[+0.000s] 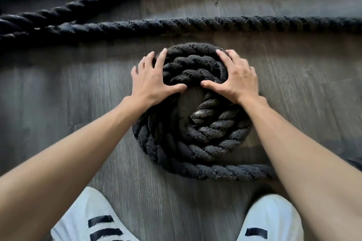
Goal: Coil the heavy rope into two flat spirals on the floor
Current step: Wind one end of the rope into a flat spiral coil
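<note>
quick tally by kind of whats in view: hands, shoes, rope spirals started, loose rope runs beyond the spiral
hands: 2, the left hand and the right hand, both spread flat on the spiral
shoes: 2, a left shoe and a right shoe, both white with dark stripes
rope spirals started: 1, the spiral
loose rope runs beyond the spiral: 3, the nearest
total: 8

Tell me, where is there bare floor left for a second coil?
Bare floor lies left of the coil, below the loose rope, and likewise right of the coil. Both hands, left and right, press flat on the coil. The top is crowded with rope runs; shoes fill the bottom.
</note>
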